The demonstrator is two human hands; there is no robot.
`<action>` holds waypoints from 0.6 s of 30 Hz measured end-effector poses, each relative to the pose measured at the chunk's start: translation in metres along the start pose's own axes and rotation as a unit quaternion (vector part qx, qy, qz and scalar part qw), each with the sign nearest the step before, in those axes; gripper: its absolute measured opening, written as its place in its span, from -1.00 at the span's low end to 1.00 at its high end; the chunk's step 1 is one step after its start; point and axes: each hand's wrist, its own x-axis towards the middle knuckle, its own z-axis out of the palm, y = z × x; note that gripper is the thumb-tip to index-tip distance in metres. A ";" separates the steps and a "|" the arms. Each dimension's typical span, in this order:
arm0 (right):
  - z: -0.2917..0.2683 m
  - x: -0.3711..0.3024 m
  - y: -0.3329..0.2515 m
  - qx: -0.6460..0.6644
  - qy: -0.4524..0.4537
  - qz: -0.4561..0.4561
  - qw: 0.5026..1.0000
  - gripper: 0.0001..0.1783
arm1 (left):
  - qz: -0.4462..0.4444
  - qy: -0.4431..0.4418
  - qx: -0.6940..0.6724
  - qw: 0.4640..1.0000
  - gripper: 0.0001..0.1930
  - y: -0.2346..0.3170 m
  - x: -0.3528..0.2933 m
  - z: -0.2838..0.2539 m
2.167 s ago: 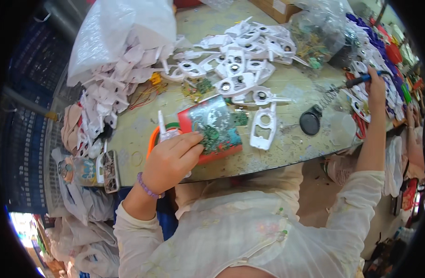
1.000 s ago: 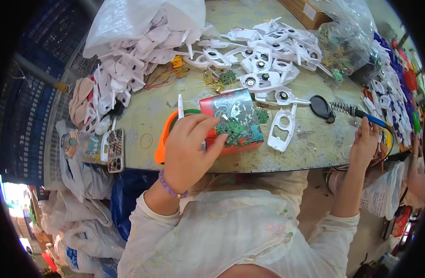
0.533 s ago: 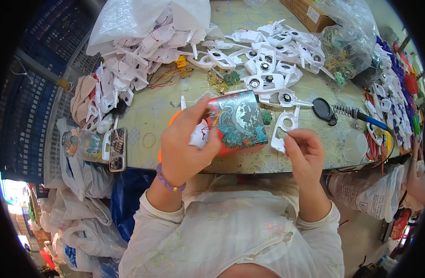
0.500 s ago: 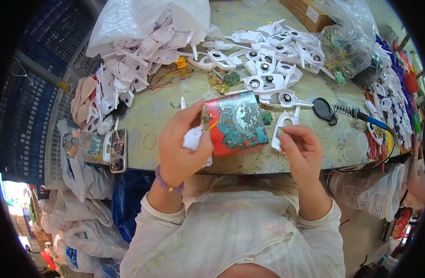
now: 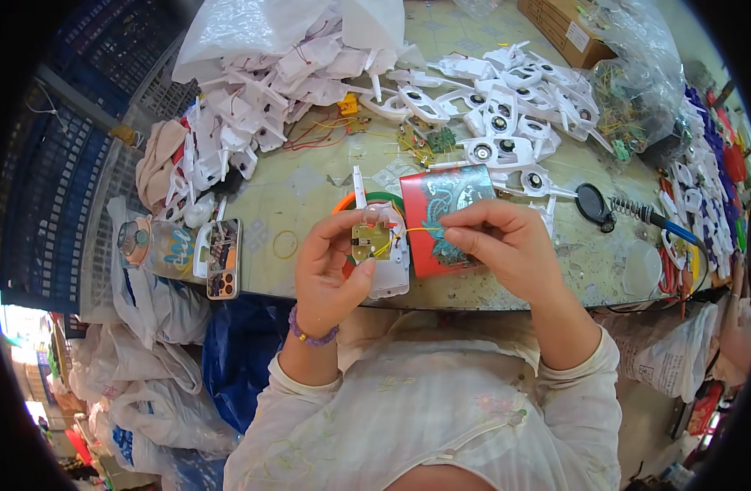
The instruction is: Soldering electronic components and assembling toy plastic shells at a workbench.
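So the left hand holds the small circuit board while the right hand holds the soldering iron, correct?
No: the right hand pinches a yellow wire, and the soldering iron lies apart to its right, as the head view shows. The left hand does hold the small circuit board.

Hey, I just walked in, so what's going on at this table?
A person's left hand holds a small circuit board over a white plastic casing, while the right hand pinches a yellow wire running to the board. A red and dark patterned box sits just beside the casing. Off to the right, a blue-handled soldering iron rests in its coiled holder.
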 end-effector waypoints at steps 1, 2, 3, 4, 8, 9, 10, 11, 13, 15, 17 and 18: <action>0.003 0.001 -0.002 -0.022 0.008 -0.034 0.999 -0.77 | 0.002 -0.008 0.003 1.000 -0.47 0.000 -0.001 0.000; 0.006 0.001 -0.004 -0.043 0.016 -0.069 0.997 -0.77 | 0.004 -0.017 0.006 1.000 -0.46 -0.001 -0.002 0.000; 0.009 0.002 -0.012 -0.044 0.018 -0.067 0.997 -0.77 | 0.003 -0.018 0.004 1.000 -0.46 -0.001 -0.002 -0.001; 0.012 0.006 -0.021 -0.088 -0.022 -0.068 0.994 -0.78 | -0.001 -0.027 0.018 0.999 -0.46 -0.002 -0.003 -0.003; 0.016 0.021 -0.020 -0.221 -0.058 -0.165 0.959 -0.82 | 0.032 -0.054 0.050 0.997 -0.46 -0.004 -0.001 -0.003; 0.016 0.024 -0.016 -0.281 -0.050 -0.236 0.929 -0.84 | 0.033 -0.053 0.050 0.997 -0.46 -0.004 -0.001 -0.003; 0.016 0.024 -0.016 -0.281 -0.051 -0.237 0.929 -0.84 | 0.035 -0.051 0.055 0.997 -0.47 -0.004 -0.001 -0.003; 0.016 0.023 -0.017 -0.291 -0.019 -0.244 0.925 -0.86 | 0.038 -0.049 0.061 0.996 -0.48 -0.004 0.000 -0.004; 0.015 0.018 -0.015 -0.301 0.012 -0.251 0.920 -0.89 | 0.014 -0.014 0.053 0.998 -0.49 -0.004 -0.001 -0.002; 0.010 0.011 -0.008 -0.311 0.086 -0.274 0.906 -0.90 | -0.077 0.054 0.018 0.995 -0.51 0.001 0.000 0.002; 0.013 0.008 -0.005 -0.332 0.066 -0.348 0.874 -0.85 | -0.062 0.099 0.029 0.993 -0.49 -0.007 -0.001 0.000; 0.017 0.010 0.002 -0.330 0.076 -0.393 0.855 -0.80 | -0.020 0.103 0.136 0.985 -0.44 -0.005 0.000 0.002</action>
